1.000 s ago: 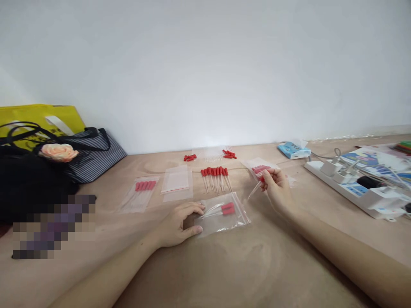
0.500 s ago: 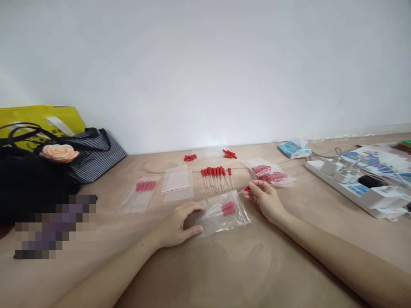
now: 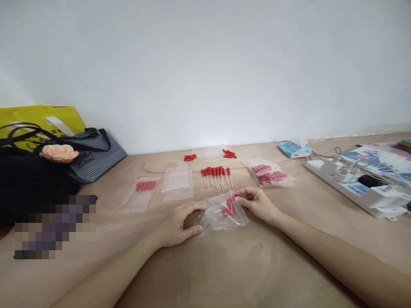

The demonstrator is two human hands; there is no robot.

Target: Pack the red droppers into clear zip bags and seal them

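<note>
A clear zip bag (image 3: 215, 222) with red-capped droppers inside lies on the table between my hands. My left hand (image 3: 180, 226) rests at the bag's left edge, thumb and fingers spread apart on it. At the bag's mouth, my right hand (image 3: 257, 204) pinches a red-capped dropper (image 3: 231, 199), whose thin stem reaches into the bag. Behind the bag, several red-topped droppers (image 3: 216, 172) lie in a row. Empty zip bags (image 3: 176, 179) sit to their left, and a filled bag (image 3: 141, 194) lies farther left. More filled bags (image 3: 272, 176) are piled at the right.
Red caps (image 3: 190, 158) and more red caps (image 3: 230, 154) lie near the wall beside clear stems. A blue tissue pack (image 3: 294, 149) and a white power strip (image 3: 356, 188) are at the right. Several bags, one striped (image 3: 96, 156), stand at the left.
My right hand has moved left and slightly down, bringing the dropper's red cap to the bag's mouth. My left hand has stayed in place.
</note>
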